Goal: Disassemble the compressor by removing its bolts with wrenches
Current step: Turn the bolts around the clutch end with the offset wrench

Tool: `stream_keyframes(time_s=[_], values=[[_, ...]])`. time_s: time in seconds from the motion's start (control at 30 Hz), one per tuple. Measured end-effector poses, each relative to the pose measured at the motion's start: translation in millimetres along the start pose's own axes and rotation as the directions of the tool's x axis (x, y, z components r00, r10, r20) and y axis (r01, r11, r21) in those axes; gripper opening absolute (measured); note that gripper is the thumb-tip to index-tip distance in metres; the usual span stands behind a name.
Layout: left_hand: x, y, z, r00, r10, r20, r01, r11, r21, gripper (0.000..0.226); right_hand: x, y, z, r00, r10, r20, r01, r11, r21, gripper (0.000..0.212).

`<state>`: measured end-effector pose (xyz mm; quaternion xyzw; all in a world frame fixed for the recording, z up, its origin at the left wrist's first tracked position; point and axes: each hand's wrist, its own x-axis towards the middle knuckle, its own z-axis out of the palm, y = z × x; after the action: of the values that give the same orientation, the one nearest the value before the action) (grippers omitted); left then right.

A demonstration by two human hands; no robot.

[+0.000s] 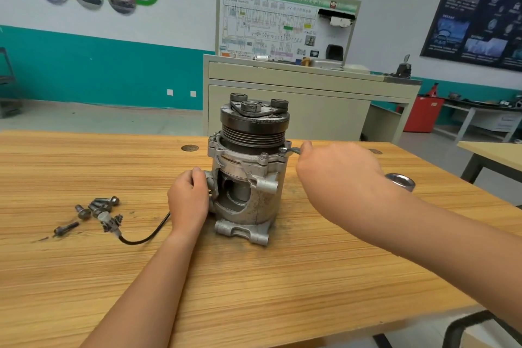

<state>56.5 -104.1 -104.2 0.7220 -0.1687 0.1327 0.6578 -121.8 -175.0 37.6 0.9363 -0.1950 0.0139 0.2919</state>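
A grey metal compressor stands upright on the wooden table, its black pulley on top. My left hand grips a lug on its left side. My right hand holds a small wrench whose head sits on a bolt at the right of the flange. Two more bolts stand in the flange rim at the front and the far left. Most of the wrench is hidden in my right hand.
Several loose bolts lie on the table to the left, beside a white plug on a black cable from the compressor. A shiny metal socket sits behind my right forearm. A cabinet with a wiring board stands beyond the table.
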Motion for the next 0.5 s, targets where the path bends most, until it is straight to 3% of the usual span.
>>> stream_keyframes(time_s=[0.2, 0.33, 0.43, 0.5], values=[[1, 0, 1, 1.000, -0.013, -0.010, 0.013, 1.000, -0.003, 0.042, 12, 46, 45, 0.975, -0.020, -0.222, -0.001, 0.996, -0.090, 0.070], [1, -1, 1, 1.000, -0.025, -0.006, 0.025, 1.000, -0.007, 0.040, 39, 64, 73, 0.915, -0.056, -0.399, 0.034, 0.998, -0.062, 0.055], [1, -2, 2, 0.999, -0.037, -0.005, 0.037, 0.999, -0.018, 0.038, 64, 66, 89, 0.765, -0.069, -0.640, 0.137, 0.989, 0.057, 0.031], [2, -3, 2, 0.999, -0.040, -0.005, 0.040, 0.999, -0.025, 0.038, 83, 57, 92, 0.712, -0.039, -0.701, 0.171, 0.978, 0.120, 0.021]])
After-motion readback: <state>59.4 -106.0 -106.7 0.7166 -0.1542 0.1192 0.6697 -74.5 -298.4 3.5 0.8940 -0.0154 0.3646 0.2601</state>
